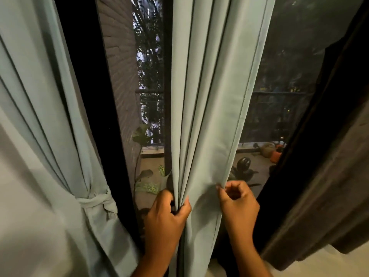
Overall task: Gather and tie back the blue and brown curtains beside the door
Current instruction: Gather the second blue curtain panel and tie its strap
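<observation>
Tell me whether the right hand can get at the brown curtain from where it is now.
Probably yes, but not yet: the right hand pinches the blue curtain's edge. The brown curtain hangs just to its right with nothing between; it must let go first.

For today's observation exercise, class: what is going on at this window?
A person is gathering the middle pale blue curtain panel. The left hand grips its bunched folds while the right hand pinches its outer hem. The left pale blue curtain is already knotted with a fabric tie. The dark brown curtain hangs loose.
</observation>
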